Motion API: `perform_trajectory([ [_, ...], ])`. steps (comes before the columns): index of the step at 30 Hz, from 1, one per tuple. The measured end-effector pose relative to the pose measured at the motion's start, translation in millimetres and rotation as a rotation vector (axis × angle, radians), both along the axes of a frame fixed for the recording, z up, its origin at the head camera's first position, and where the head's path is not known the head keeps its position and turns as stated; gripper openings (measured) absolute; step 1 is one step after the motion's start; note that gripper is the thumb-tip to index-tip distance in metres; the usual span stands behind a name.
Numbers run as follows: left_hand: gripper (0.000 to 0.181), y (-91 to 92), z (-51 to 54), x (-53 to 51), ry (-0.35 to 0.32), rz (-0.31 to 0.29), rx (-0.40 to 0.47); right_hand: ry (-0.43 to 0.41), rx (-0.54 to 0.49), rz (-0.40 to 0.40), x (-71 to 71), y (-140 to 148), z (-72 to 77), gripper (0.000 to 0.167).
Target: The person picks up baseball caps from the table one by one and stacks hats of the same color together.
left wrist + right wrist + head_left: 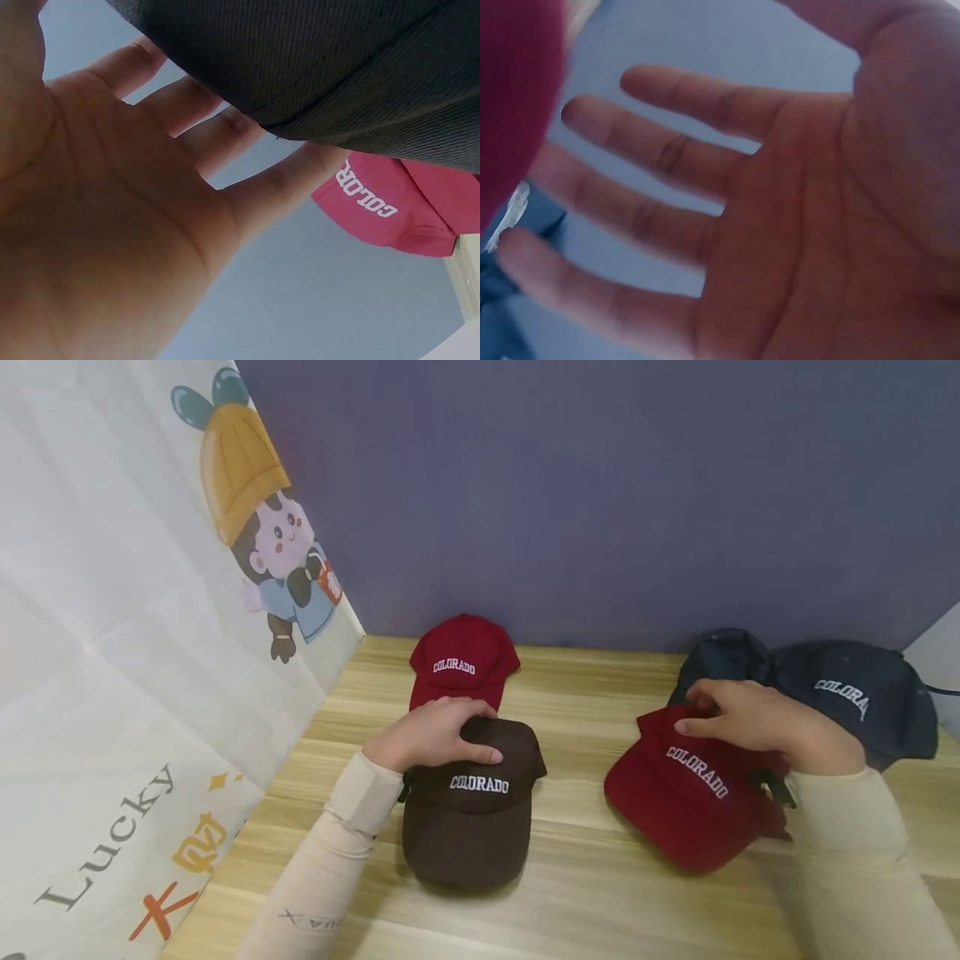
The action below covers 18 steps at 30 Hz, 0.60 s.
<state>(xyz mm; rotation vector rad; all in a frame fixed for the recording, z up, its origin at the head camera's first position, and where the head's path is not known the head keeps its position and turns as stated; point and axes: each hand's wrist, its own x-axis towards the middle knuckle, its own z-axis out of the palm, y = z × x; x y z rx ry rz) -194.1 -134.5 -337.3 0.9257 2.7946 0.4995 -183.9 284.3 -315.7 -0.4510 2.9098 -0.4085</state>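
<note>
A brown cap [468, 839] with white COLORADO lettering lies on the wooden table, brim toward me. My left hand [431, 735] rests over its crown, thumb at the front. In the left wrist view, the fairly straight fingers [184, 105] reach to the dark cap's edge [315, 67], their tips partly hidden by it. At the right, a red cap [690, 810] lies turned, brim toward the lower left. Above its crown is my right hand [757, 718], which the right wrist view shows with fingers [660, 150] spread and nearly straight beside the red fabric [514, 97].
Another red cap [465, 652] sits behind the brown one, near the dark back panel [600, 502]. Two navy caps [855, 693] lie at the back right, partly behind the right hand. A white printed sheet [97, 610] borders the table [577, 877] on the left.
</note>
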Motion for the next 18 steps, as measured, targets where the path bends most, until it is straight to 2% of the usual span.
perform_trajectory([
  [3, 0.056, 0.0, 0.4, -0.5, 0.004, -0.002, 0.0, -0.08, 0.003, -0.054, -7.9, 22.1, -3.8, 0.079],
  [5, 0.055, 0.4, 0.6, -1.0, 0.009, -0.001, 0.0, -0.163, -0.02, -0.1, -10.5, 32.9, -5.3, 0.091],
  [8, 0.054, 1.3, 0.9, -1.3, 0.01, 0.001, -0.002, -0.285, -0.056, -0.164, -12.8, 42.7, -6.9, 0.105],
  [10, 0.055, 2.0, 0.4, -1.7, 0.005, 0.002, -0.002, -0.343, -0.083, -0.186, -13.8, 44.7, -8.1, 0.108],
  [13, 0.055, 2.7, -0.8, -2.4, -0.001, 0.006, 0.0, -0.318, -0.069, -0.116, -16.5, 41.9, -11.6, 0.103],
  [18, 0.055, 2.1, -2.1, -3.8, 0.0, 0.02, 0.0, -0.181, -0.04, 0.022, -20.7, 27.7, -16.6, 0.088],
])
